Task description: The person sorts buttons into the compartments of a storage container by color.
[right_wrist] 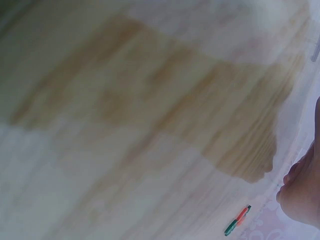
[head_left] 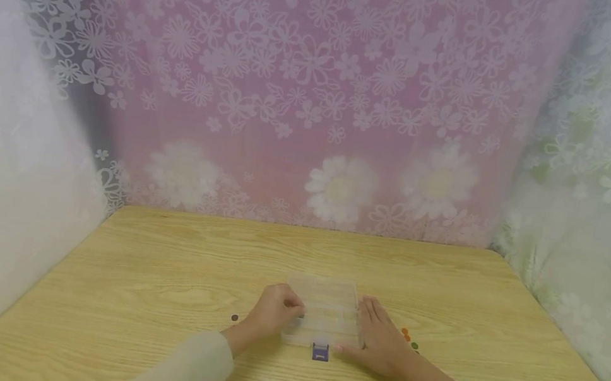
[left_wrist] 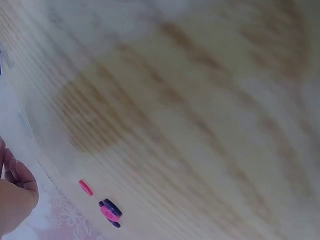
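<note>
A clear plastic box [head_left: 324, 294] lies on the table with its lid raised at the back and a blue latch [head_left: 320, 352] at its front. The left hand [head_left: 270, 309] is over the box's left side. Its thumb and fingers come together at a small dark piece, probably a button, mostly hidden by the fingertips. Along the box's right wall rests the right hand [head_left: 383, 340], fingers straight, thumb near the front edge. In the wrist views only parts of the left hand [left_wrist: 17, 200] and the right hand [right_wrist: 302, 192] show.
Left of the box lies a dark button [head_left: 234, 318]. In the left wrist view, a pink button [left_wrist: 86, 187] lies beside black and pink ones [left_wrist: 110, 212]. Orange buttons [head_left: 405, 334] and a green button [head_left: 415, 345] lie beyond the right hand. Patterned curtains surround the wooden table [head_left: 148, 349].
</note>
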Demonstrator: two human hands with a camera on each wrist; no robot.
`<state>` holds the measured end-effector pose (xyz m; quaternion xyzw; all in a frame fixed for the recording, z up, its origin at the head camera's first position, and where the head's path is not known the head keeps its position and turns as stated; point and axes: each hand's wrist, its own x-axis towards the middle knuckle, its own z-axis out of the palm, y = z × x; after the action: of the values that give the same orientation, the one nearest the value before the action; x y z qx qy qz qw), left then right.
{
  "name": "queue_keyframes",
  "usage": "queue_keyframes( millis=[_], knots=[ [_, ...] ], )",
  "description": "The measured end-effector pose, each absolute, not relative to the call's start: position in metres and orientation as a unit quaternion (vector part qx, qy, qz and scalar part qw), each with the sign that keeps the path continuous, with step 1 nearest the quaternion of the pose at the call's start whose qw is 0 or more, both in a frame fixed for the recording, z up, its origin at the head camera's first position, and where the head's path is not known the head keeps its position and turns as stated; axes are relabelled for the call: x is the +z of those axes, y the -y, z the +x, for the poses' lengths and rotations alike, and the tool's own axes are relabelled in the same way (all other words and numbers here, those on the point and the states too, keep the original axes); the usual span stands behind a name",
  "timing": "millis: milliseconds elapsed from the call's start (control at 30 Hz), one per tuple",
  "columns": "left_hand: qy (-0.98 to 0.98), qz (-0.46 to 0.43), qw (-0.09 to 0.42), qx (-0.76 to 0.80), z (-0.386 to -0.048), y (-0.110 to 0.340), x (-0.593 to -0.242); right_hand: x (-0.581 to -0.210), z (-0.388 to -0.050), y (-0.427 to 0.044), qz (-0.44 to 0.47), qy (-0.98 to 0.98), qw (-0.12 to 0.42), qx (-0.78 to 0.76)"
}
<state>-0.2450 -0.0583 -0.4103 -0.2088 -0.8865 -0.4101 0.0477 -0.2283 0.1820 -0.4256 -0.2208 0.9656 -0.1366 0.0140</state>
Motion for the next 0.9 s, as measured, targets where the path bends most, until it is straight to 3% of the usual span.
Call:
queue_keyframes(
  millis=[433, 900],
  knots=[
    [0.874, -0.219, 0.090, -0.424, -0.247, 0.084, -0.411, -0.426, -0.229, -0.182, -0.225, -0.965, 0.010, -0.133],
    [0.878, -0.200, 0.091, -0.425, -0.247, 0.104, -0.415, -0.426, -0.227, -0.182, -0.224, -0.964, 0.015, -0.145]
  ],
)
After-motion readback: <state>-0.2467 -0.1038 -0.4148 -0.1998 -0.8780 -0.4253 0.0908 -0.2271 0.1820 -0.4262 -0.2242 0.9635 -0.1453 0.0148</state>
